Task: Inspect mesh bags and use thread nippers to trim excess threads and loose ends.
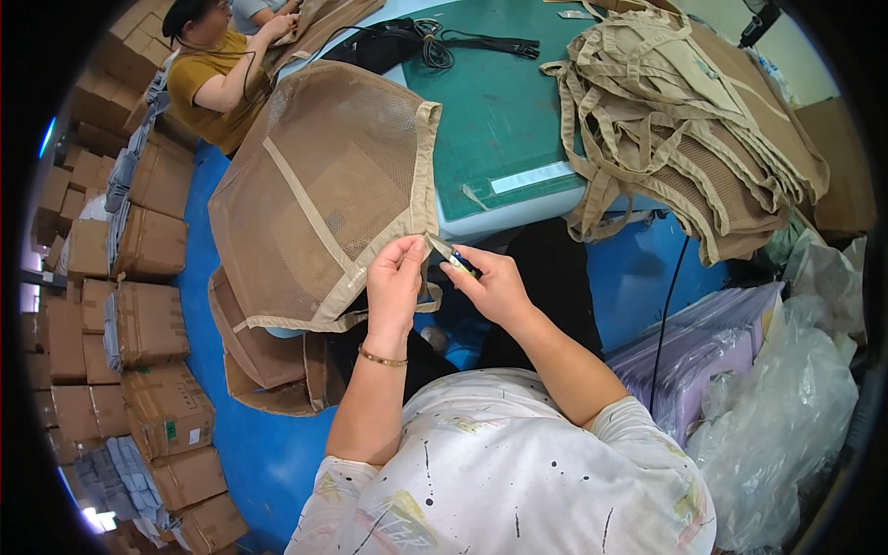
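Observation:
A brown mesh bag (356,199) with beige cloth edging lies across the near left edge of the table, and part of it hangs down. My left hand (394,285) pinches the bag's edging at its near right corner. Close beside it, my right hand (492,285) is closed around small thread snips (460,263), whose blades point at the pinched spot. My fingers partly hide the snips and the corner, so I cannot tell whether the blades touch the cloth.
A green cutting mat (499,120) covers the table. Piled beige mesh bags (684,120) with straps lie at its right. A black cable and pouch (384,44) sit at the back. Cartons (153,324) are stacked left; clear plastic wrap (777,416) is at right. Another person (217,79) works far left.

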A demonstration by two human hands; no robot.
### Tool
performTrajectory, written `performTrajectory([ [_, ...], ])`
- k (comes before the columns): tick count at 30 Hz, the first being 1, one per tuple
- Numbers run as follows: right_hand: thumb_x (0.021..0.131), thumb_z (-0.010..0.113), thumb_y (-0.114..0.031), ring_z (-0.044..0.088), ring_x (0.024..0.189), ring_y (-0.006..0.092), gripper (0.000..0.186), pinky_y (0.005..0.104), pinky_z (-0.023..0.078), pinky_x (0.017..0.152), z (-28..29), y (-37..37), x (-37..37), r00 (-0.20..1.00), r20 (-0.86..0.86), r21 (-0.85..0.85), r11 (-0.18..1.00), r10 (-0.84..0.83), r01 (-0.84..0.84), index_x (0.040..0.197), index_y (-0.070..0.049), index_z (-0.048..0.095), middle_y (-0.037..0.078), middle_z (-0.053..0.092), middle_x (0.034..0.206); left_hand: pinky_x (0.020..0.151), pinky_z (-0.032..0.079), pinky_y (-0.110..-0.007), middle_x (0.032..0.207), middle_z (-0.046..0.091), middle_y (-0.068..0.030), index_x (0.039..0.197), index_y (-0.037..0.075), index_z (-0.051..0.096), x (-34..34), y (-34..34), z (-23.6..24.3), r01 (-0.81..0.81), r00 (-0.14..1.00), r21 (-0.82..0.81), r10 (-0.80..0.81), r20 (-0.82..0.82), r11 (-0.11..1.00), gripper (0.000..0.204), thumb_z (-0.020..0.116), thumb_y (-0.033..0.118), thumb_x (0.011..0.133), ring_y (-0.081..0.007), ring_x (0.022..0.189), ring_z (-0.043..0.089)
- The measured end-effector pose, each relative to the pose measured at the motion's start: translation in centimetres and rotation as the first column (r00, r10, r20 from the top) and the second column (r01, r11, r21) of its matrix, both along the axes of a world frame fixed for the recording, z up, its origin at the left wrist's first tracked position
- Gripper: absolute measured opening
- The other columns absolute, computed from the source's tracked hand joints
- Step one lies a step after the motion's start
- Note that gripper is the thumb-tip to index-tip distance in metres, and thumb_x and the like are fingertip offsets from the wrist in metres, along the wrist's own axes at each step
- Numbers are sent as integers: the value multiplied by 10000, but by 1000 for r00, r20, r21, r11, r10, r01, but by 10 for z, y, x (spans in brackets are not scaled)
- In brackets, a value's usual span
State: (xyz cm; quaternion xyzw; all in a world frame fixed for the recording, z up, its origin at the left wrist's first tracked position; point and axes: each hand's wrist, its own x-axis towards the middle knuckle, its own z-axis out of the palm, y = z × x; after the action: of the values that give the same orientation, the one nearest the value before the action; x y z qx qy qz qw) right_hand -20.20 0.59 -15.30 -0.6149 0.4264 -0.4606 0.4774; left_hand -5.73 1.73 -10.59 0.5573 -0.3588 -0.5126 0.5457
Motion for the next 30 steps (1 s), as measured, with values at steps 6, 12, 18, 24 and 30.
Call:
performTrajectory([
  [6,830,679,-214,629,601,231,273,293,482,565,-3,1,-1,993,-99,-125,991,-67,54,1041,-43,663,158,662,785,411,216,-167,626,474,97,971,17,638,1,1,0,8,1000,-1,-8,-18,1000,163,589,168,929,22,471,314],
  [12,828,698,-155,560,597,98,252,248,462,565,-3,2,-4,987,120,12,994,-110,109,1025,-8,646,64,647,718,416,224,-169,638,478,92,984,18,627,2,3,-2,15,1000,15,-15,-6,1000,166,588,169,930,17,478,323],
  [18,823,702,-131,562,692,75,274,234,459,606,13,-17,-2,971,147,-33,980,-191,198,1020,1,565,26,621,776,443,281,-169,670,500,77,1002,20,614,3,5,-11,57,989,-6,-56,136,998,171,585,172,931,9,514,371],
  [24,773,700,-144,636,738,294,285,366,499,623,34,-38,15,901,-244,-363,895,-359,258,996,-58,544,122,635,838,528,380,-206,727,568,23,957,-14,606,1,8,-12,105,903,-70,-65,424,992,168,595,146,910,-37,593,448],
  [30,735,668,-106,638,708,290,248,393,494,564,35,-46,30,801,-449,-440,878,-396,188,947,-94,540,81,637,803,646,450,-295,770,583,-79,889,-14,606,7,11,-22,124,794,-139,-14,608,983,160,611,145,881,-169,696,549],
])
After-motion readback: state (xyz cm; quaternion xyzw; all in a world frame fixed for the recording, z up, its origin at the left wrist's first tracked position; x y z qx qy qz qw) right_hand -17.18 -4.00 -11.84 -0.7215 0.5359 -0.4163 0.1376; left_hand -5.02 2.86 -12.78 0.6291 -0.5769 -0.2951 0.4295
